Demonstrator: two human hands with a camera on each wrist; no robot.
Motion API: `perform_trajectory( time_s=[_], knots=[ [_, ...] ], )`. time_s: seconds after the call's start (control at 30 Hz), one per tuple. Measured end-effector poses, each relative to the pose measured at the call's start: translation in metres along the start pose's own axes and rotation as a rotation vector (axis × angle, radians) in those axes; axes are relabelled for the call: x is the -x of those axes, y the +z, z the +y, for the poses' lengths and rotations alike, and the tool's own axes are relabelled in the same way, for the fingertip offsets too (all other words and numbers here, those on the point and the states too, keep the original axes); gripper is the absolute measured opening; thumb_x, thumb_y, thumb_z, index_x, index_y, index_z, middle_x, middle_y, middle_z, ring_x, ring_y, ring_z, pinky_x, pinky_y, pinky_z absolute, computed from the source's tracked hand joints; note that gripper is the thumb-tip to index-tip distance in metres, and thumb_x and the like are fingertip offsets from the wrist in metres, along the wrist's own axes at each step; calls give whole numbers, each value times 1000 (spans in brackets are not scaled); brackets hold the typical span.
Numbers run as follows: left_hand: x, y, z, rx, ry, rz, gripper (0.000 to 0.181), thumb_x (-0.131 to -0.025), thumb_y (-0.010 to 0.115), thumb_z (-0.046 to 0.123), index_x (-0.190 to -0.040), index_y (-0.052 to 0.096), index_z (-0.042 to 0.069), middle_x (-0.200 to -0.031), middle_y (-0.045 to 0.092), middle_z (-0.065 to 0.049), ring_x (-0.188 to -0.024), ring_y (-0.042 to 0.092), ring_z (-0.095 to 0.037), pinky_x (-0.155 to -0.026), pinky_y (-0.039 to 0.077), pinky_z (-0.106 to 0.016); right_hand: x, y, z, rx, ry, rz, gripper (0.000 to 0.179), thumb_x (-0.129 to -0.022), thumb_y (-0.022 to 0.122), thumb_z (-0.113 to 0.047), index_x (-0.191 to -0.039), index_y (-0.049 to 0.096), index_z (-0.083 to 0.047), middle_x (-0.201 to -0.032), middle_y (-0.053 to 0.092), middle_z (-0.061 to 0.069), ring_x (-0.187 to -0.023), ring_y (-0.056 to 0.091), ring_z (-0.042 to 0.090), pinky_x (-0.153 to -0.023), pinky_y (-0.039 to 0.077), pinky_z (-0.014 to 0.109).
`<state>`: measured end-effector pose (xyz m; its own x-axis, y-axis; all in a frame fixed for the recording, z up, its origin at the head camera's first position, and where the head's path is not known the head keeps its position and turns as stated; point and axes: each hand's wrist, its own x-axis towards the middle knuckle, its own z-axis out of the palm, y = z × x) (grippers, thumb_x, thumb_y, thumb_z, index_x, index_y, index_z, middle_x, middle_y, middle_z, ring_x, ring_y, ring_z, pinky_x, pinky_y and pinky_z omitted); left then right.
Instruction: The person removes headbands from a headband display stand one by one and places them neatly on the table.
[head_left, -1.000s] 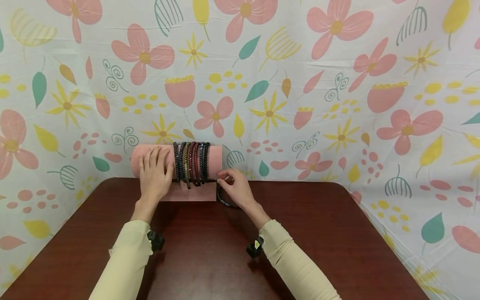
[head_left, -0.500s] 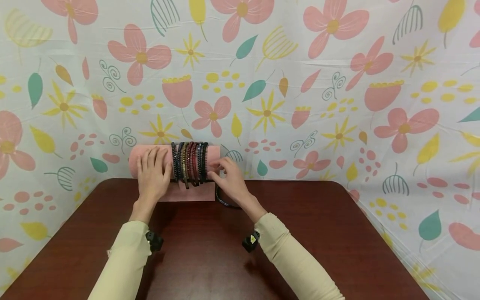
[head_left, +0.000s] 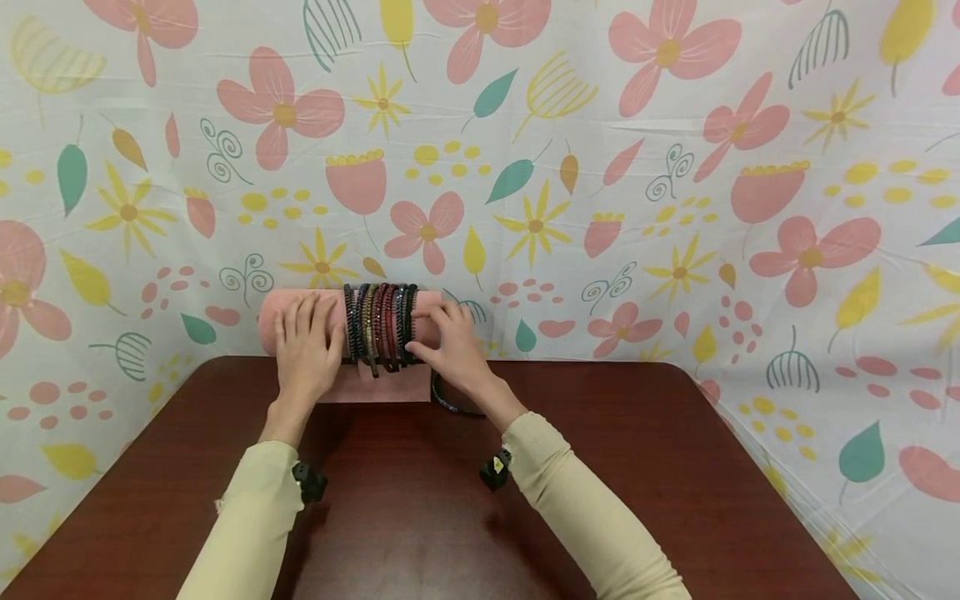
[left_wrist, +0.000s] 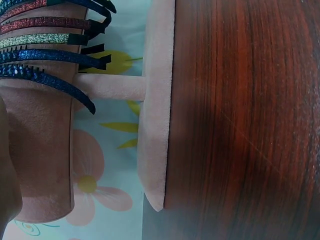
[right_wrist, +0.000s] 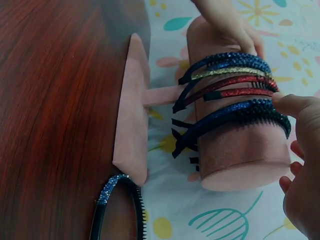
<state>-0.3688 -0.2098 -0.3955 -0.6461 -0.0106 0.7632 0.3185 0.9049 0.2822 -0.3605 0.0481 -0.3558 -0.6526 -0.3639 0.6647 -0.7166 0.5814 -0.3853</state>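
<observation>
- Two bare hands work at one pink display roll: the left hand (head_left: 307, 350) lies with relaxed fingers across the bare stretch of the roll (left_wrist: 42, 155) beneath it, clutching nothing.
- The right hand (head_left: 453, 346) reaches the roll's other end, thumb and fingers spread apart, their tips at the outermost dark headband (head_left: 410, 325); they do not close on it, and how firmly they press cannot be told.
- Between the hands, at least seven glittering headbands (head_left: 382, 329) ring the roll: two red headbands (right_wrist: 245, 92), one pale gold headband (right_wrist: 225, 72), the others blue or near-black, overlapping too closely for an exact count.
- One loose headband (right_wrist: 106, 192), its arch set with bluish sparkle and its inner edge toothed, lies below the right hand, just beside the base.
- One post (left_wrist: 112, 86) and one pink base (left_wrist: 157, 110) carry the roll, below and between the hands.
- Two pale yellow sleeves (head_left: 247, 517) end in two black wrist devices (head_left: 307, 482), one per arm; the right one bears a small light patch, any lettering too small to read.
- One reddish-brown table (head_left: 420, 500) spreads under both hands; one floral cloth (head_left: 570, 142) hangs behind them.
</observation>
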Motion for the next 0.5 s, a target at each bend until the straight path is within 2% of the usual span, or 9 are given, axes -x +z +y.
perform_trajectory(
  time_s=[0.13, 0.23, 0.4, 0.5],
  knots=[
    [0, 0, 1, 1, 1, -2, 45, -104, 40, 36, -143, 45, 15, -153, 37, -14, -145, 25, -35, -122, 6, -57, -2, 2, 5, 31, -26, -18, 59, -82, 82, -27, -134, 58, -12, -145, 47, 12, -129, 44, 33, -106, 38, 50],
    [0, 0, 1, -3, -2, -8, 45, -104, 40, 37, -143, 45, 15, -154, 37, -13, -145, 25, -35, -122, 6, -56, -5, 3, 8, 76, -55, -66, 72, -80, 83, -30, -143, 51, -14, -154, 40, 12, -141, 36, 33, -115, 31, 53],
    [-1, -1, 3, -1, -10, -17, 45, -104, 40, 37, -143, 44, 15, -154, 36, -14, -146, 24, -36, -122, 6, -56, -12, 6, 10, 241, -168, -171, 88, -78, 84, -34, -151, 40, -15, -161, 31, 11, -149, 26, 32, -124, 19, 48],
    [-1, -1, 3, -1, -10, -13, 45, -104, 40, 36, -143, 45, 15, -154, 36, -14, -146, 24, -36, -122, 6, -56, -15, 6, 7, 311, -179, -209, 95, -78, 84, -39, -155, 32, -17, -163, 26, 8, -151, 21, 31, -125, 15, 48]
  ],
)
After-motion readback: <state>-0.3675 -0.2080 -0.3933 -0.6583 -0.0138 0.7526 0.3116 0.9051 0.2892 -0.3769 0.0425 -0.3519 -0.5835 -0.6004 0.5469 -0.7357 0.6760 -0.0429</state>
